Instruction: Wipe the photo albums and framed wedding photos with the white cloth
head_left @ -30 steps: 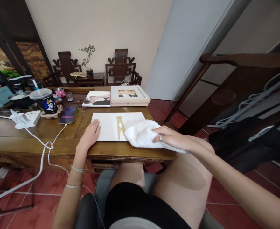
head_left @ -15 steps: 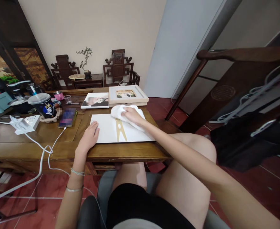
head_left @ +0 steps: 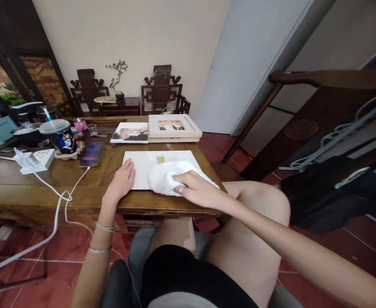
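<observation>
A flat white board [head_left: 136, 171] lies near the front edge of the wooden table. My left hand [head_left: 124, 177] rests on its left edge, fingers stretched out and holding nothing. Bunched in my right hand [head_left: 196, 188] is a fluffy white cloth [head_left: 162, 177], pressed on the board's near right part and reaching over its front edge. A tan piece [head_left: 160, 159] shows on the board just above the cloth; its lower part is covered. My right fingertips are partly sunk in the cloth.
Behind the board lie a picture panel [head_left: 130, 132] and a light wooden frame [head_left: 175, 134]. To the left are a phone [head_left: 92, 155] on a cable, a lidded drink cup [head_left: 63, 139] and a power strip [head_left: 42, 160]. A wooden chair [head_left: 303, 124] stands at right.
My right hand has drawn the cloth toward me, from the board's far edge to its near edge. The tan piece's top is now uncovered and its lower part hidden. My left hand stays put.
</observation>
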`<state>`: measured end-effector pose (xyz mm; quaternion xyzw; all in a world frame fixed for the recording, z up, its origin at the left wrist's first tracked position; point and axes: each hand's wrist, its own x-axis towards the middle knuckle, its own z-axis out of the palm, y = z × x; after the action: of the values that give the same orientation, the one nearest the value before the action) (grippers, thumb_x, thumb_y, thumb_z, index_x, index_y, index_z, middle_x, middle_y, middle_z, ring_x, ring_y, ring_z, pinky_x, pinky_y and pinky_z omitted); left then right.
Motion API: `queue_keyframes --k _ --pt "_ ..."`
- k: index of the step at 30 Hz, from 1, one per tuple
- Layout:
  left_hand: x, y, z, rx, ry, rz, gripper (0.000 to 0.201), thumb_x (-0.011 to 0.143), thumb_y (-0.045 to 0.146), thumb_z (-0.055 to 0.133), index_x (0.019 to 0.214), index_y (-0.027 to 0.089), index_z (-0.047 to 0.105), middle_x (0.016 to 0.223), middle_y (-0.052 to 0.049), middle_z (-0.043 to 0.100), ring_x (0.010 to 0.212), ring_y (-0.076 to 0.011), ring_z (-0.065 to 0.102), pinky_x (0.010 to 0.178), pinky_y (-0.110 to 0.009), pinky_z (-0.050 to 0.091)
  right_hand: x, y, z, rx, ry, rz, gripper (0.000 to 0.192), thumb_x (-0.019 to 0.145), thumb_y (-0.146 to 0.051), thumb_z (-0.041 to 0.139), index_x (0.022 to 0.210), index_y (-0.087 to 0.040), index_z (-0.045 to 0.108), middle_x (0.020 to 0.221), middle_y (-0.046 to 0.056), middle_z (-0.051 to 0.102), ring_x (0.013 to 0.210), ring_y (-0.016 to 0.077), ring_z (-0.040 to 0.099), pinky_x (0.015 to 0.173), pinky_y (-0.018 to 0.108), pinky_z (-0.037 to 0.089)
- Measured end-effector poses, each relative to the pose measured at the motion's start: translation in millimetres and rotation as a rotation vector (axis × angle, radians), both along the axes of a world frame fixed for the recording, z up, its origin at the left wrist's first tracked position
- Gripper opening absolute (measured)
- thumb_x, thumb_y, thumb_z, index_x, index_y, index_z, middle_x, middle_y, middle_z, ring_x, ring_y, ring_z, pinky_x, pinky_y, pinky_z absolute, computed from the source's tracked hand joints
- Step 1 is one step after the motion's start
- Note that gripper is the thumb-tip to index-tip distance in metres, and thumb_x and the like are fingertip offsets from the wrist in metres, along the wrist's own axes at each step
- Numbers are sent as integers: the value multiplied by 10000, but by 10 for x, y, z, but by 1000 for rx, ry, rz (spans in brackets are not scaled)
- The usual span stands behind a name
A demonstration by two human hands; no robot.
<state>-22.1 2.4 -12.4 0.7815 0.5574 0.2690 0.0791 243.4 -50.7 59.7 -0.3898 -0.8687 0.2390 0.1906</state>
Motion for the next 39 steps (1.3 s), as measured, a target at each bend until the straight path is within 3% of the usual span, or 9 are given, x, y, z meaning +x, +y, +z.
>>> queue_keyframes --k 8,11,15,20,23,26,31,36,39 --pt "10 2 22 -31 36 20 503 972 310 282 1354 94 527 1508 -159 454 1440 -251 363 1204 -447 267 -322 846 -148 209 -131 -139 148 814 -162 433 696 -206 510 633 32 532 636 190 486 645 299 335" --pt "1 13 15 -6 53 0 495 959 285 295 1348 84 526 1498 -172 464 1432 -258 378 1200 -451 277 -496 983 -135 239 -210 -182 175 850 -166 430 800 -173 598 730 91 614 709 222 537 680 313 362" --pt "-5 19 0 8 48 4 483 962 279 287 1347 112 525 1494 -150 475 1428 -250 385 1198 -442 286 -611 776 -137 315 -336 -116 227 862 -140 423 910 -133 645 901 156 663 868 274 584 894 402 375" --pt "3 14 1 16 69 -15 478 962 251 291 1349 89 520 1489 -164 477 1428 -249 385 1200 -442 289 -546 148 -139 335 -369 52 240 858 -131 423 952 -123 644 986 179 647 1076 316 565 1029 481 314" --pt "9 9 9 23 88 -6 477 964 247 284 1334 72 528 1482 -174 483 1420 -251 399 1198 -440 297 -487 -151 -81 314 -347 146 200 844 -124 444 893 -146 636 984 151 640 986 272 587 1030 452 335" --pt "12 5 16 27 104 -2 477 965 244 285 1338 66 523 1483 -175 481 1422 -243 396 1200 -429 295 -467 -221 -29 296 -349 170 170 852 -131 461 857 -152 630 918 118 642 845 234 581 941 400 396" --pt "15 3 23 14 101 1 478 969 249 285 1336 58 525 1479 -188 482 1421 -247 397 1202 -420 289 -561 222 -50 280 -394 43 220 916 -207 438 926 -141 647 811 115 660 799 244 588 717 319 398" --pt "3 9 14 8 81 -4 477 973 261 283 1346 86 524 1490 -170 473 1423 -255 393 1196 -444 294 -775 822 -72 307 -394 -61 256 909 -178 423 988 -118 659 923 152 704 831 243 627 694 304 370" --pt "-3 14 8 2 63 -4 481 971 263 289 1357 89 517 1495 -166 468 1426 -262 388 1193 -453 298 -860 945 -76 317 -388 -81 272 909 -156 410 993 -110 665 937 159 711 858 251 631 725 313 372"
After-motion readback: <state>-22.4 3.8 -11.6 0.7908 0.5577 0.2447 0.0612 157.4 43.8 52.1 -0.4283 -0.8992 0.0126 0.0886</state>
